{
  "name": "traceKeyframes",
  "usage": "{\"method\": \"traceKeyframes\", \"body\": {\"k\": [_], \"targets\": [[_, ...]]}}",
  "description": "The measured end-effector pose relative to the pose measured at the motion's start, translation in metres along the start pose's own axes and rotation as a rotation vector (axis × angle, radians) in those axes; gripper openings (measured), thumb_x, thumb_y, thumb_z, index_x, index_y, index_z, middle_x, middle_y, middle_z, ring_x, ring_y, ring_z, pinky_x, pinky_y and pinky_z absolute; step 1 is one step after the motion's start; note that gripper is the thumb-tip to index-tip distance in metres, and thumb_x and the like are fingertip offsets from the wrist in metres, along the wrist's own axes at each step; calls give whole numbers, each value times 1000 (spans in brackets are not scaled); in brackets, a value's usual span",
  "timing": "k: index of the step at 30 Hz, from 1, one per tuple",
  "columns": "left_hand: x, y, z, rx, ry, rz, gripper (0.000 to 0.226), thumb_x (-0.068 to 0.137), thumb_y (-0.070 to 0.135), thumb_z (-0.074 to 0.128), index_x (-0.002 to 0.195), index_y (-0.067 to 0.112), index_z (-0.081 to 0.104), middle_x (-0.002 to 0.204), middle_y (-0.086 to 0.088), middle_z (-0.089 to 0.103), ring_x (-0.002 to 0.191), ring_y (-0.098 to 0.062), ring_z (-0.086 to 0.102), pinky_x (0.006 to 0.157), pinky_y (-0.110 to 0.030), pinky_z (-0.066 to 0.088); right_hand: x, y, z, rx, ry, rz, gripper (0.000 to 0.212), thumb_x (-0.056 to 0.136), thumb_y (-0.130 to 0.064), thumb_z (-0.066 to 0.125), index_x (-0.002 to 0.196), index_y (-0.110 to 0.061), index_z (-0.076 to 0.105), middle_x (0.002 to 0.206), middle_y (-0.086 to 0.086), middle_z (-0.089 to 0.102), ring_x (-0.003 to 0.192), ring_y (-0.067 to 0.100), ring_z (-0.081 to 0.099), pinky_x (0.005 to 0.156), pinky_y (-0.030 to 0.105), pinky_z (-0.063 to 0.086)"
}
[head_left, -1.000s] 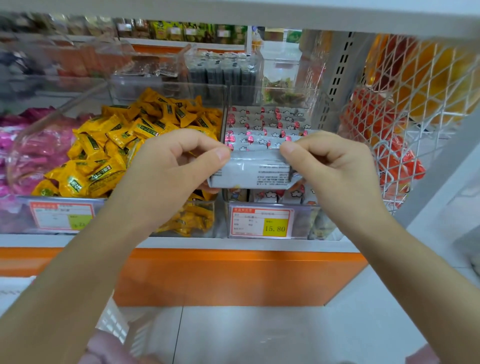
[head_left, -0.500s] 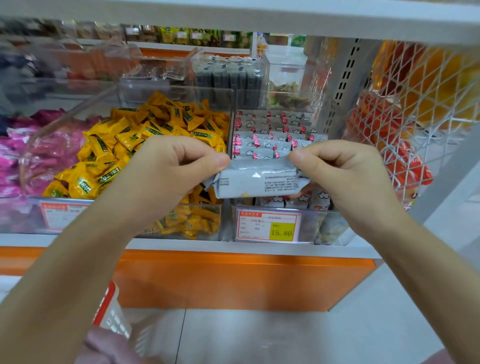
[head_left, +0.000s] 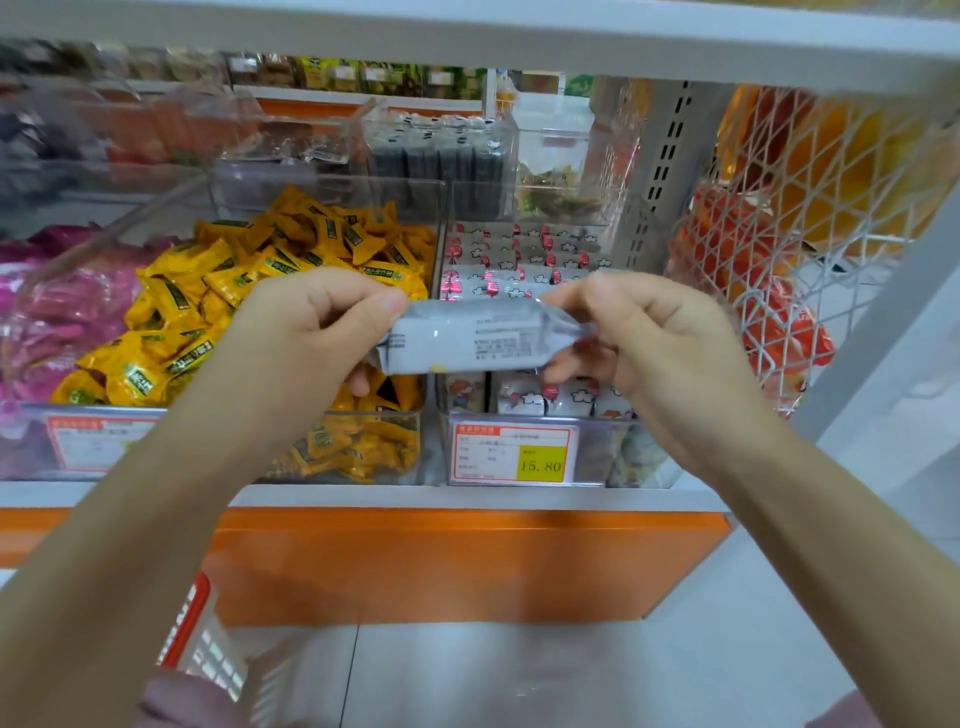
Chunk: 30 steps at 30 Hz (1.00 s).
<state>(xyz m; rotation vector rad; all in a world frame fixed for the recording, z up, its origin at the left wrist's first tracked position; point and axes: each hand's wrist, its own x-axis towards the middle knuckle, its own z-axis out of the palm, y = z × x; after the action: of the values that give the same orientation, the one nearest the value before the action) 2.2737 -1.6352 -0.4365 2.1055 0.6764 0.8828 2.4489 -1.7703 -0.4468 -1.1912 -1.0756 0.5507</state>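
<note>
The left hand (head_left: 306, 332) pinches the left end of the grey snack packet (head_left: 467, 338) between thumb and curled fingers. The right hand (head_left: 649, 343) pinches its right end. The packet lies level, its long axis running side to side between them, just in front of the clear bin (head_left: 623, 452) of matching packets on the shelf (head_left: 467, 496).

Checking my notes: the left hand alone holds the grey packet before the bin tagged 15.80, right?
Not alone: the head view shows the left hand and the right hand each holding an end of the grey packet, before the bin tagged 15.80.
</note>
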Motion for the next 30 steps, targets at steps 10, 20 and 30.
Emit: {"method": "traceKeyframes", "body": {"k": [10,20,30], "targets": [[-4,10,16,-13,13,74,25,95,28,43,93,25,68,68,23,60,58,6,51,55,-6,36,4,-7,-12,-47,159,-11,18,86,-12,61,73,-22,66,65,-9,65,56,7,57,50,19,46],[5,-3,25,471,-36,262,35,96,24,43,128,20,55,141,3,42,131,-16,26,97,-14,10,10,-6,3,-192,422,-51,16,89,-9,61,74,-14,62,61,-8,65,59,6,63,59,24,55],[10,-8,23,442,-95,233,38,98,23,40,135,23,47,143,7,38,134,-11,26,104,-20,14,10,8,32,-793,32,-199,13,81,-24,70,70,-25,65,70,-13,57,73,3,49,70,20,37]]}}
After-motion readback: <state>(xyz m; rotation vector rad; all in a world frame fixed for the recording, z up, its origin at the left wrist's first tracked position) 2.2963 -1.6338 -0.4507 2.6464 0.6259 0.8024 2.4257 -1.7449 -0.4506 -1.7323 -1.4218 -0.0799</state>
